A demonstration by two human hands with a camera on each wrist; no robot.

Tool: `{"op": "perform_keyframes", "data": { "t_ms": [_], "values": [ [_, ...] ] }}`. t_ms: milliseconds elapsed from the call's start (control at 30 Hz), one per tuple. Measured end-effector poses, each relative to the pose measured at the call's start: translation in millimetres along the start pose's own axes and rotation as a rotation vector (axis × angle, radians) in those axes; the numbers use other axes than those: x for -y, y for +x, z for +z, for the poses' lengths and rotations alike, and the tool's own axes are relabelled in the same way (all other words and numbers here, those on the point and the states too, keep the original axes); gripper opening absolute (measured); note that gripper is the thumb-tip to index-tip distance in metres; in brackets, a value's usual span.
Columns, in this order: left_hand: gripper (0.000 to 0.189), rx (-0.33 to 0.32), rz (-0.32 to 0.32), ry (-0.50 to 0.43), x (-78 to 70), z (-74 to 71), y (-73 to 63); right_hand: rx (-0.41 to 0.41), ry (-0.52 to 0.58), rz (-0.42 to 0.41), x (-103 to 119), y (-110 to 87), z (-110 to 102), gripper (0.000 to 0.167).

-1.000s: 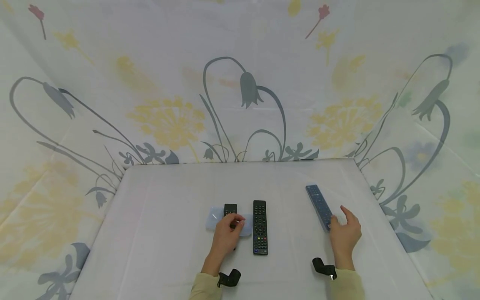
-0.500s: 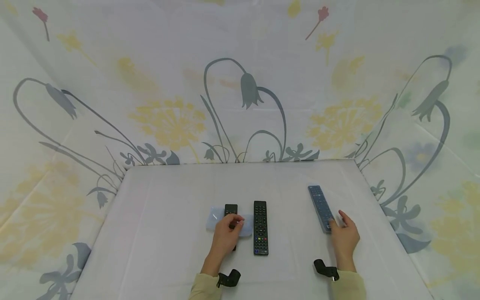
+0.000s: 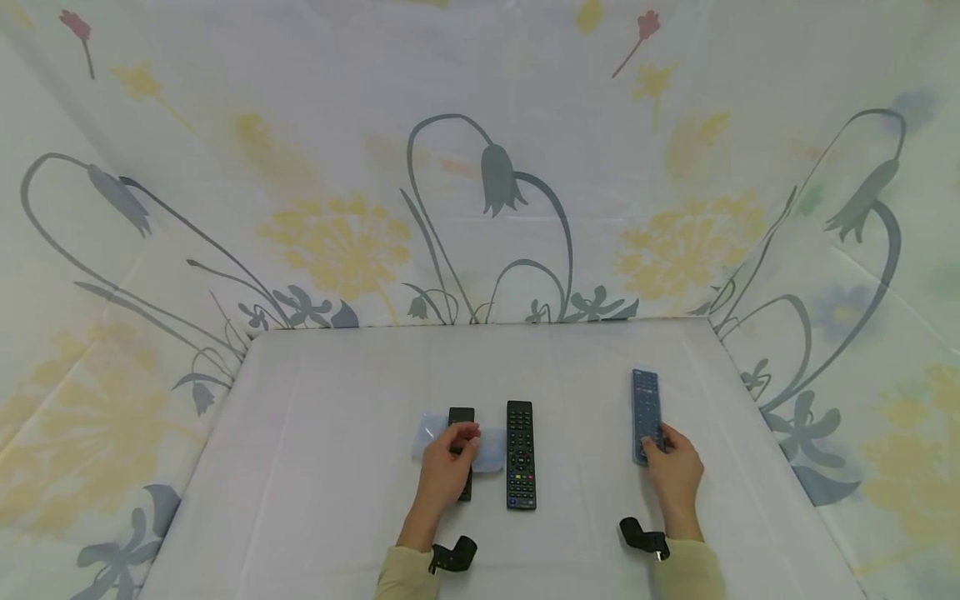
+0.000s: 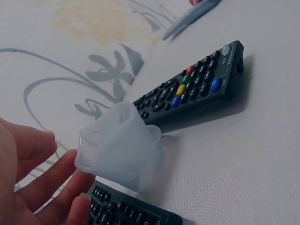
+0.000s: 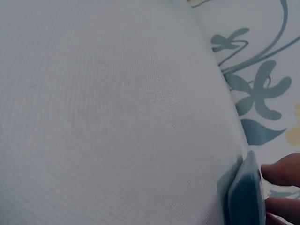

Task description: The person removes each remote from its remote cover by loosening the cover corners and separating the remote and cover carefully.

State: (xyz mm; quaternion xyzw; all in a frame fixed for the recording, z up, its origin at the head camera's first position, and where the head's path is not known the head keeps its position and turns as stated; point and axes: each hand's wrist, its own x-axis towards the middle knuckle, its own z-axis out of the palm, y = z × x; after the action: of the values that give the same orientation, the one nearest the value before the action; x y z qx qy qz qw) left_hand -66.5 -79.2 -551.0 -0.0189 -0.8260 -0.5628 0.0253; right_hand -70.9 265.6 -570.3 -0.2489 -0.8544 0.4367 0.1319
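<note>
My left hand (image 3: pixel 444 467) hovers with loosely bent fingers over a black remote control (image 3: pixel 461 414), hiding part of it. A pale translucent silicone sleeve (image 3: pixel 491 450) shows on both sides of that remote. In the left wrist view the sleeve (image 4: pixel 117 145) bulges up, its open end right at my fingertips. A second black remote control (image 3: pixel 521 454), with coloured buttons, lies to the right of the sleeve. At the right, my right hand (image 3: pixel 678 475) grips the near end of a remote control in a blue cover (image 3: pixel 646 408), thumb over its face and fingers along its right edge.
A white cloth covers the table (image 3: pixel 337 467). Behind and at both sides rises a floral-printed curtain (image 3: pixel 517 250), meeting the table's edges. Each wrist wears a black camera mount (image 3: pixel 454 554).
My right hand has turned the blue-covered remote from a slant to nearly straight, shifting its far end right, and the thumb now lies over it. The left hand has moved only slightly.
</note>
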Motion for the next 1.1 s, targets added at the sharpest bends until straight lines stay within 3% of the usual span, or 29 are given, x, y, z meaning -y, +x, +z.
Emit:
{"op": "perform_keyframes", "data": {
  "t_ms": [233, 500, 600, 767, 1100],
  "values": [
    [0.024, -0.022, -0.008, -0.032, 0.5, 0.7, 1.3, 0.023, -0.063, -0.025, 4.7, 0.4, 2.9, 0.066],
    [0.033, -0.009, -0.047, -0.029, -1.5, 0.6, -0.1, -0.003, -0.032, 0.026, 2.0, -3.2, 3.7, 0.059],
    [0.034, -0.010, -0.044, -0.036, -1.1, 0.5, 0.1, -0.003, 0.027, 0.041, 2.5, -5.3, 3.2, 0.056],
    [0.034, -0.007, -0.022, -0.056, -1.9, 0.2, 0.2, 0.070, 0.143, 0.104, 9.0, -10.7, 3.0, 0.055],
    [0.035, 0.001, -0.024, -0.062, -2.2, 1.0, 0.3, 0.265, 0.257, 0.173, 20.6, -21.1, 6.8, 0.061]
  ]
}}
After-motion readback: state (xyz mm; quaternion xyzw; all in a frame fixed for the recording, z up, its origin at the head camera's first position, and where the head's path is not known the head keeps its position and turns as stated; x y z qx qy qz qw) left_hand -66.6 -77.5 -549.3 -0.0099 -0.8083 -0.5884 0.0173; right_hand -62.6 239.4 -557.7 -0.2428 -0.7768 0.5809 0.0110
